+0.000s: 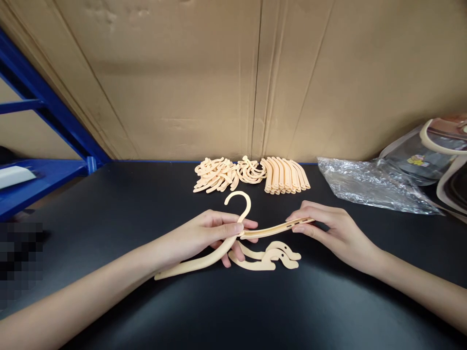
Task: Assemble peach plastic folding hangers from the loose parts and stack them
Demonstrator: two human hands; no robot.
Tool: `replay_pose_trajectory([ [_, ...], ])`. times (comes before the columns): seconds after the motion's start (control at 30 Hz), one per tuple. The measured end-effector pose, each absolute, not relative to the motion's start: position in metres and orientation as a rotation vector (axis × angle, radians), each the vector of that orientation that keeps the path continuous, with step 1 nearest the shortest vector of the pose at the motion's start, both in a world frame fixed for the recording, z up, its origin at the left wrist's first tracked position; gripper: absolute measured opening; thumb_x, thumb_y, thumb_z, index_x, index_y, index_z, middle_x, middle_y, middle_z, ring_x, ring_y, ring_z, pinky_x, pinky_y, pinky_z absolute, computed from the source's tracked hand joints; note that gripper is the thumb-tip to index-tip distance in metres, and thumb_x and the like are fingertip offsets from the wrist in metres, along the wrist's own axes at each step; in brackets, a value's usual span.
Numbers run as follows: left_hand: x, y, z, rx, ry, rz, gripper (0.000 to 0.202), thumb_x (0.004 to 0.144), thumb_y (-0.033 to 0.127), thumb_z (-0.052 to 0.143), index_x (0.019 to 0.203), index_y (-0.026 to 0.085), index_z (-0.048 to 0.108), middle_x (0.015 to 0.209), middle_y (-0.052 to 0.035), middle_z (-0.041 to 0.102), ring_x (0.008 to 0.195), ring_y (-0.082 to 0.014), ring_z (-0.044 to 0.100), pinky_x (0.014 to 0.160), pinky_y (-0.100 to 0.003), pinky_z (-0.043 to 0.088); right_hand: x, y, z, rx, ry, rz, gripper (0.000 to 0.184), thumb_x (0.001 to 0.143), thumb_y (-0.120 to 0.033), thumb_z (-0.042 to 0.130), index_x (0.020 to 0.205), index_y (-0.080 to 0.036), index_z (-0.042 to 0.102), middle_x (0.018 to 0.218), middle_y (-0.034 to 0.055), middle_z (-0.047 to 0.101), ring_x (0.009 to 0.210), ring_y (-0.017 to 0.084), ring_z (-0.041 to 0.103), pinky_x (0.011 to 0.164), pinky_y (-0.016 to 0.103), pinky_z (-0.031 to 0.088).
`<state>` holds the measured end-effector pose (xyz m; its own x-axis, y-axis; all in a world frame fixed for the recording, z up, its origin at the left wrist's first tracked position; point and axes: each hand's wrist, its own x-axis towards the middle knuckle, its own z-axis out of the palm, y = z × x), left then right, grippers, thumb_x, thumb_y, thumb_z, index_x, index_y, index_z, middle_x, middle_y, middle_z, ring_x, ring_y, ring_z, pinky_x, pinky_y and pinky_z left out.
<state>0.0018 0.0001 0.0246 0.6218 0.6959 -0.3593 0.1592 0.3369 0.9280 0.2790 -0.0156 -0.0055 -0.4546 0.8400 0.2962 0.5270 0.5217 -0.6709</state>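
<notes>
I faced a blk tabletop w/ soft light reflected nr me, brn cardboard sheets upright behind it, & a blue shelf frame on my L.

One held hanger, three piles

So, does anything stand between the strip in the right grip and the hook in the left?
Nothing visible does. The strip in the right grip seems to meet the hook at its base, beside the left grip.
</notes>
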Motion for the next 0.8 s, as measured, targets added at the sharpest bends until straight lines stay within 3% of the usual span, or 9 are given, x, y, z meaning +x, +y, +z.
replay_pose_trajectory([
  [0.33,0.0079,-0.0045,0.0225,1.260,0.859,0.488,0.025,0.089,0.033,0.060,0.096,0.010,0.066,0.068,-0.0044,0.067,0.060,-0.0125,0.063,0.057,-0.021,0.052,0.2787,-0.0147,-0.0024,-1.157,-2.154,0.763,0.026,0.092,-0.043,0.054,0.086,-0.022,0.068,0.079,0.0018,0.060,0.069,0.014,0.052,0.065,0.027,0.041],
  [0.6,0.0078,-0.0071,0.0187,1.330,0.919,0.477,0.041,0.092,0.042,0.051,0.121,0.014,0.062,0.089,-0.0103,0.072,0.053,-0.0118,0.061,0.046,-0.020,0.044,0.2781,-0.0130,-0.0007,-1.206,-2.127,0.815,0.029,0.091,-0.046,0.054,0.081,-0.021,0.066,0.076,0.0007,0.060,0.068,0.013,0.052,0.062,0.026,0.040],
  [0.8,0.0073,-0.0068,0.0208,1.270,0.922,0.432,0.048,0.091,0.043,0.052,0.126,0.010,0.058,0.076,-0.0102,0.072,0.044,-0.0091,0.051,0.045,-0.021,0.041,0.2778,-0.0135,-0.0026,-1.251,-1.999,0.992,0.032,0.089,-0.050,0.055,0.079,-0.021,0.064,0.075,-0.0004,0.060,0.070,0.015,0.053,0.064,0.026,0.040],
])
